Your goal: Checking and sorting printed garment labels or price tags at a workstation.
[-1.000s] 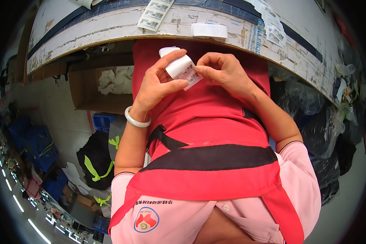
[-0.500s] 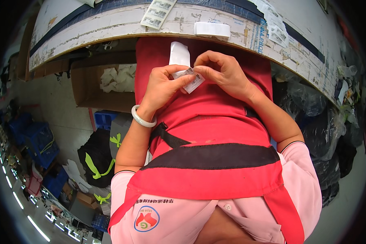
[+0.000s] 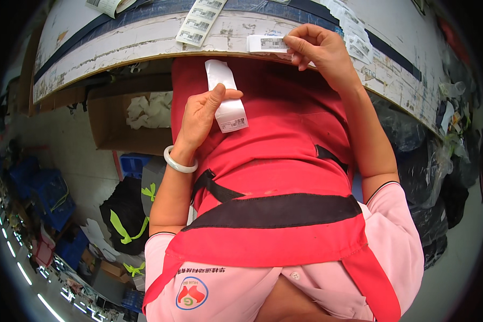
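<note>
Over the red apron (image 3: 263, 129), my left hand (image 3: 198, 118) is closed on a white label strip (image 3: 231, 111), pressed under the thumb. A printed barcode label sits at the strip's lower end, and its upper end extends past my fingers. My right hand (image 3: 327, 56) reaches to the table edge, thumb and forefinger pinched at the right end of a barcode label (image 3: 272, 43). That label lies on a small stack of white slips (image 3: 254, 45). Whether it is fully stuck down cannot be seen.
Beyond the stack stretches a worn white table (image 3: 139, 45) with dark tape. A sheet of barcode labels (image 3: 201, 22) lies left of the stack, more label strips (image 3: 358, 40) to the right. Below are a cardboard box (image 3: 104, 121) of crumpled paper and dark plastic bags (image 3: 413, 161).
My right hand has moved from beside my left hand up to the stack on the table, where a barcode label now shows. My left hand has shifted slightly left, still holding the strip.
</note>
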Available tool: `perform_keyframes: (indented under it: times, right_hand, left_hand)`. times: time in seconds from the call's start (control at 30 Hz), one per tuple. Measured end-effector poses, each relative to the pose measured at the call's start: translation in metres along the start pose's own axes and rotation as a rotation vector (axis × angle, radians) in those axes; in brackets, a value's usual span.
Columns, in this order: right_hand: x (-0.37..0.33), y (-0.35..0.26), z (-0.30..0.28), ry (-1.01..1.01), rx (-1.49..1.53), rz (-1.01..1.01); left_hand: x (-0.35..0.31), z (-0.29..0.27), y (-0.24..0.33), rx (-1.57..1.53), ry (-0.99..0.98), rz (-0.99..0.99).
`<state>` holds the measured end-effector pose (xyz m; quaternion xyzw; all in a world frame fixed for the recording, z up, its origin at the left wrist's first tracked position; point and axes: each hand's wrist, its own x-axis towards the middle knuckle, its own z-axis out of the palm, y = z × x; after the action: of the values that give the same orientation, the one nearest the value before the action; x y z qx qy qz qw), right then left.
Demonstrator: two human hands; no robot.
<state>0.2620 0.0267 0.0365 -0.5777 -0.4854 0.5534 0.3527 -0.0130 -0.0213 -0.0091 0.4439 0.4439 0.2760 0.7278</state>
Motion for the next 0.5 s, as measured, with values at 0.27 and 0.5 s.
perform_keyframes:
  times: [0.27, 0.5]
  right_hand:
    - [0.0097, 0.0033, 0.0078, 0.015, 0.005, 0.073]
    - [0.0108, 0.0049, 0.008, 0.01, -0.013, 0.08]
  left_hand:
    - [0.0061, 0.0042, -0.0066, 0.047, -0.01, 0.027]
    - [0.0067, 0.0027, -0.0098, 0.057, 0.007, 0.044]
